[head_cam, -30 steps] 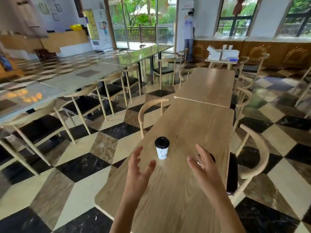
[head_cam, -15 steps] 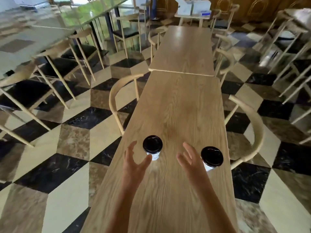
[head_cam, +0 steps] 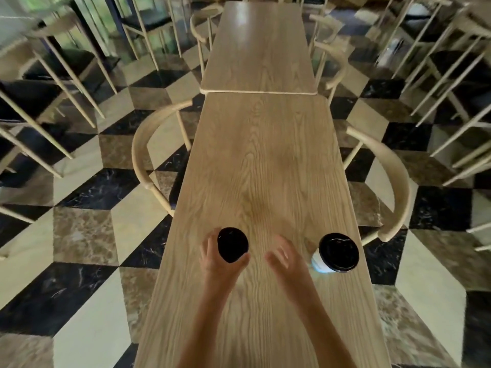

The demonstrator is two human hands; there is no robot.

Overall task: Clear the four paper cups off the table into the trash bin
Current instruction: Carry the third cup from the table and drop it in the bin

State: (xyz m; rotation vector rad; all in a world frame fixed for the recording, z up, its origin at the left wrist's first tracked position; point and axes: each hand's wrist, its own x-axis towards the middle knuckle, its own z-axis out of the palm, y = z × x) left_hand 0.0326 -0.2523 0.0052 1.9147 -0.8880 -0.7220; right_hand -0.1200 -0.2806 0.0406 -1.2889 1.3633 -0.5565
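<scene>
Fingers of the left hand [head_cam: 220, 257] wrap one black-lidded paper cup [head_cam: 233, 244]; right hand [head_cam: 285, 258] hovers spread, empty, near the second cup [head_cam: 337, 253].

No text, label, brand, number or sign can be read anywhere in the view. The two black cup lids [head_cam: 233, 244] [head_cam: 338, 252] show no legible marking, and the white side of the right cup [head_cam: 318, 261] is too blurred to tell whether anything is printed there.
</scene>
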